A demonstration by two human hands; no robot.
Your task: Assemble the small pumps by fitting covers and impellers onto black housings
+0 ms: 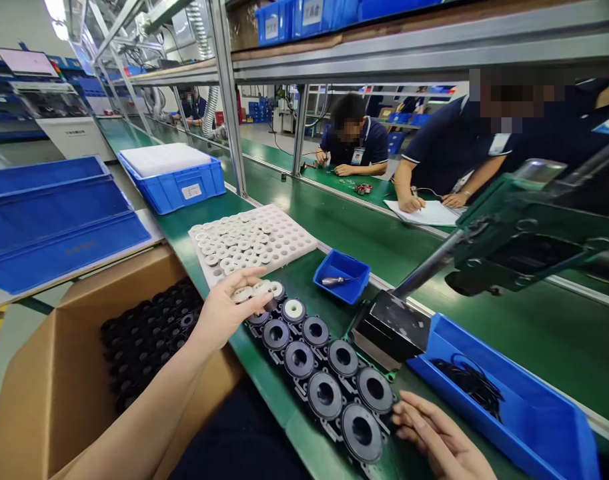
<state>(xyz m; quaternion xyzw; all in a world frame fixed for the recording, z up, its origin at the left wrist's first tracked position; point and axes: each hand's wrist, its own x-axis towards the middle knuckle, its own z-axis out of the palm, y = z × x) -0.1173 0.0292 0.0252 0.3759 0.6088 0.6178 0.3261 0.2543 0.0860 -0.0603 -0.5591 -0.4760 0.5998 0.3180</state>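
Several small white plastic rings [251, 291] are held in the left hand [229, 308], its grip closed on them above the round black plastic housings [324, 373] laid in two rows at the counter's [334, 220] near edge. The nearest housing is touched by the right hand [437, 437], its grip loose and holding nothing.

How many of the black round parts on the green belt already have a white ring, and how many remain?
Done: one black part near the far end shows a white ring inside. In hand: the left hand holds several white rings over that end. Left: about eight black parts, such as, look open; the right hand touches the nearest. The white tray holds more rings.
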